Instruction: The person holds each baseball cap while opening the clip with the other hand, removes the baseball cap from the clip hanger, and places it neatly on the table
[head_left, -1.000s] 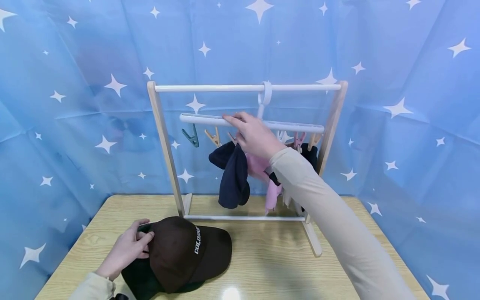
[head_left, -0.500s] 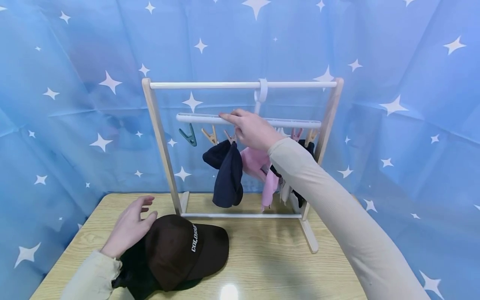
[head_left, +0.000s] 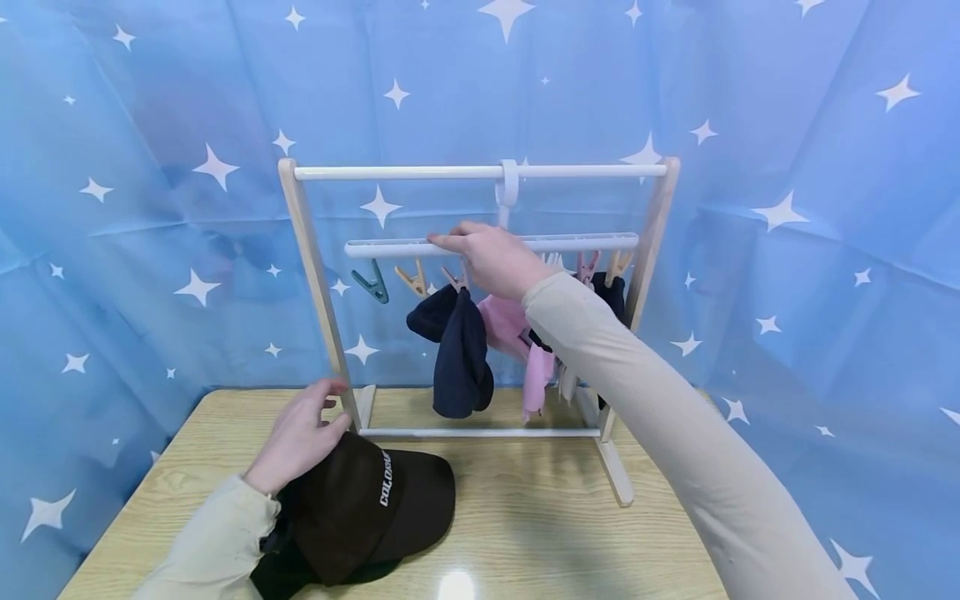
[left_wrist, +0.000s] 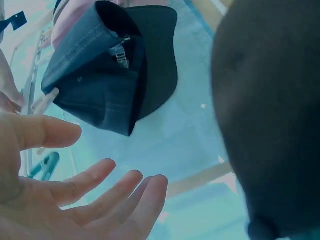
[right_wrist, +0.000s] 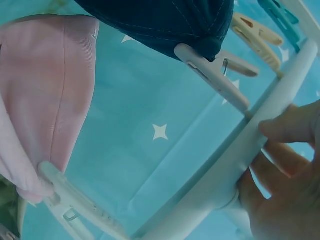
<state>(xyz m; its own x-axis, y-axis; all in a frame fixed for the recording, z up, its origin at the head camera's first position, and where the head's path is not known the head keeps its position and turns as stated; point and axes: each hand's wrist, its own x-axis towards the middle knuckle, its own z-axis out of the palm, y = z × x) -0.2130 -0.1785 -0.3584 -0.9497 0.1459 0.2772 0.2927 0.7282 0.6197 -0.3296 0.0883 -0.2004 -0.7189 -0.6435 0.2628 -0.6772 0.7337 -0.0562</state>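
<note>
In the head view my right hand (head_left: 495,260) grips the white bar of a clip hanger (head_left: 581,242). The right wrist view shows thumb and fingers on opposite sides of this bar (right_wrist: 220,185). A navy cap (head_left: 459,358) hangs from a pink clip (head_left: 456,277), left of a pink cloth item (head_left: 501,321). My left hand (head_left: 303,433) is over a brown cap (head_left: 420,500) with white lettering, its fingers loosely spread and holding nothing. Beneath the brown cap lies a dark green cap (head_left: 281,575), mostly hidden. A green clip (head_left: 371,282) and a yellow clip (head_left: 412,277) hold nothing.
A wooden rack (head_left: 311,258) with a white top rod (head_left: 397,172) carries the hanger by its hook (head_left: 507,183). More dark and pale items hang at the right, partly behind my right arm. Starred blue cloth (head_left: 142,275) surrounds the wooden table (head_left: 540,533).
My left hand has let go of the caps on the table and moved right and up towards the rack's left post. The hanger bar has tipped, its left end lower and right end higher.
</note>
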